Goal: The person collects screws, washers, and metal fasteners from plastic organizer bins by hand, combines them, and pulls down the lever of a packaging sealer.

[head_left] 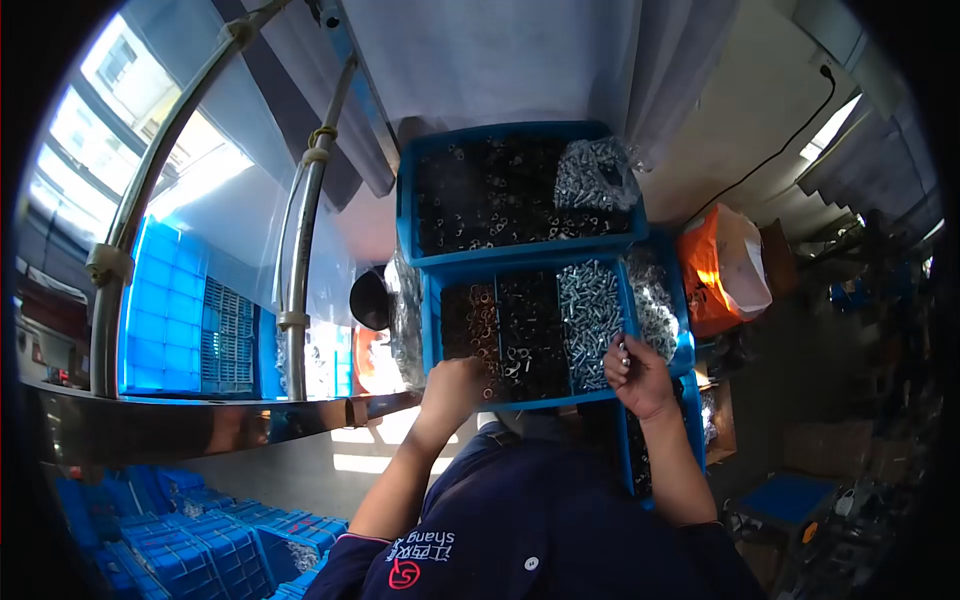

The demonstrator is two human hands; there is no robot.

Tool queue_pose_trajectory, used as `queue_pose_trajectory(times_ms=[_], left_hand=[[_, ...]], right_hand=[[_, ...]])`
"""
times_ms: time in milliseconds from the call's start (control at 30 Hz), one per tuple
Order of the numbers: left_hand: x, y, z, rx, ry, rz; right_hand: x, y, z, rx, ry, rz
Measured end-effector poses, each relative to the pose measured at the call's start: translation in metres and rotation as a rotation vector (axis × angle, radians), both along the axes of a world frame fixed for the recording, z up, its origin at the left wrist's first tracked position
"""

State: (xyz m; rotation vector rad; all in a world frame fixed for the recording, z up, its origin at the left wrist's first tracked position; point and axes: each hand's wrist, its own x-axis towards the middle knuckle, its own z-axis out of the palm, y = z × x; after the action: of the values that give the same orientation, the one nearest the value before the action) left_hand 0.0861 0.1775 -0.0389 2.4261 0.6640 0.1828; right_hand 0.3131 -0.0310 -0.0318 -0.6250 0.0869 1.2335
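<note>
My right hand [642, 384] is raised at the right edge of the front blue bin [432, 330], its fingers curled around small shiny metal parts that look like bolts [625, 352]. Silver bolts [590, 305] fill the compartment beside it. My left hand [456, 388] is at the bin's near left corner, by the copper-coloured rings [483, 315]. It is blurred and its fingertips are hidden, so I cannot tell what they hold. Dark small parts [527, 300], with a few lighter rings among them, lie in the middle compartment.
Behind stands another blue bin [405, 205] of dark parts, with a clear bag of bolts [595, 175] on it. An orange bag [712, 270] is at the right. A metal rail frame [300, 270] rises at the left; blue crates [190, 545] stand lower left.
</note>
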Motion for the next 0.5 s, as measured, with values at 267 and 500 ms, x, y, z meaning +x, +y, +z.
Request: queue_pose_trajectory(times_ms=[267,500], left_hand=[[-0.002,-0.013,0.003,-0.948,-0.391,0.343],[0.001,-0.004,0.000,-1.787,-0.866,0.515]], right_hand=[[0.053,0.026,0.042,-0.167,-0.155,0.409],[0.206,0.145,0.042,-0.549,-1.867,0.061]])
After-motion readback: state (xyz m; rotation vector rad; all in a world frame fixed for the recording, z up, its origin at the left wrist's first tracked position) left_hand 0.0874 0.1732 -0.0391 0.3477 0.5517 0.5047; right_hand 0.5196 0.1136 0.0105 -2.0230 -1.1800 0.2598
